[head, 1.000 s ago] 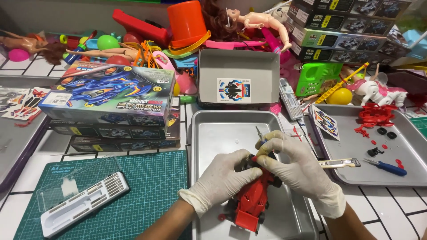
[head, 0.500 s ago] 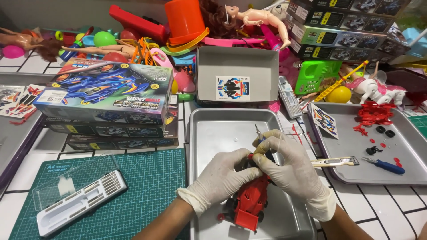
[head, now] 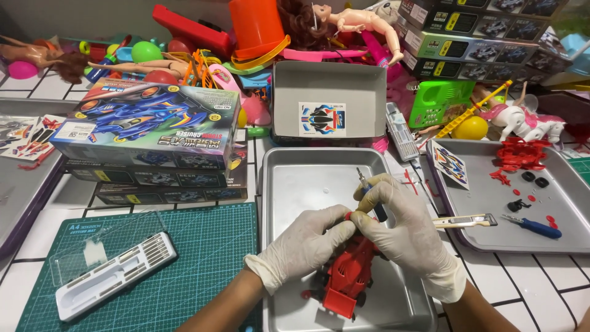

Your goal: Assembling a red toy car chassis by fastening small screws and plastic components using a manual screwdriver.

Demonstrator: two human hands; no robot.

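Little had moved since the earlier frames: both hands stayed over the centre tray, the right one shifted slightly on the tool.

Counts: two gloved hands, one red toy car (head: 347, 276), one small screwdriver (head: 370, 195), three metal trays in view. Centre tray (head: 301, 178) carried the car; right tray (head: 571, 212) held loose red parts, a few small black wheels and one blue-handled screwdriver (head: 532, 225); left tray (head: 24, 190) only partly in frame. One open grey box (head: 332, 101) with a sticker sheet sat far of the centre tray. Three stacked model-car boxes (head: 150, 132) on the left. One green cutting mat (head: 184, 258) near left, with one white bit holder (head: 114, 275) on it. One utility knife (head: 464, 221) lay between centre and right trays.

Car: red plastic body, long and narrow, nose toward the near edge, lying in the near part of the centre tray on the desk.

Left hand (head: 304, 246): grip closed on the far end of the car. Right hand (head: 402, 237): grip closed around the screwdriver, tool upright, tip down at the car.
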